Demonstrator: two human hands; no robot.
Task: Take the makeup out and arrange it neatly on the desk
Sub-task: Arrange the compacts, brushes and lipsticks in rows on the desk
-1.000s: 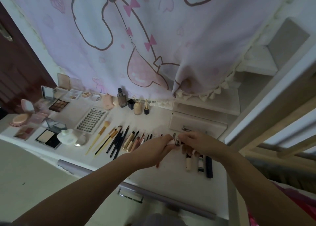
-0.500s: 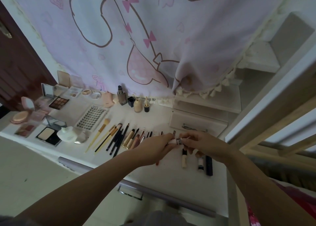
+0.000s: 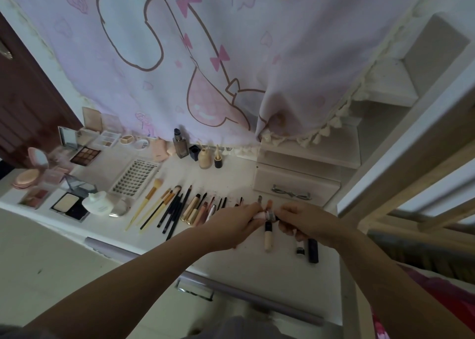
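Note:
Both hands meet over the white desk (image 3: 231, 259) and grip one small makeup tube (image 3: 267, 215) with a pale pink body and a silver band. My left hand (image 3: 236, 221) holds its pink end, my right hand (image 3: 303, 219) the other end. Below them lie a beige concealer tube (image 3: 268, 238), a small tube (image 3: 300, 247) and a dark stick (image 3: 313, 250). To the left runs a row of brushes and pencils (image 3: 169, 211) and gold lipsticks (image 3: 191, 209).
Palettes (image 3: 84, 155), compacts (image 3: 68, 205), a lash tray (image 3: 135, 179) and bottles (image 3: 181, 144) fill the desk's left and back. A white drawer box (image 3: 295, 187) stands at the right under a pink curtain (image 3: 205, 56). A bed frame (image 3: 411, 179) is at far right.
The view dropped slightly and both hands stayed joined on the small tube. The beige concealer tube now shows fully below the hands.

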